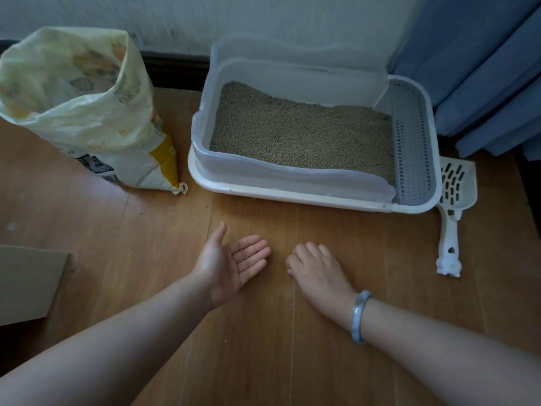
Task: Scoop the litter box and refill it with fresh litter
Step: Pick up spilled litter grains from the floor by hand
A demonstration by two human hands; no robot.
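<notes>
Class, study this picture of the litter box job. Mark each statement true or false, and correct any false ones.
1. The scoop lies inside the litter box. False: it lies on the floor, right of the box.
2. The left hand is palm up, with a few pellets on its fingers. True.
3. The litter bag is sealed. False: its top is open.
4. The right hand has a bracelet at the wrist. True.
5. The box is empty. False: litter covers its bottom.
</notes>
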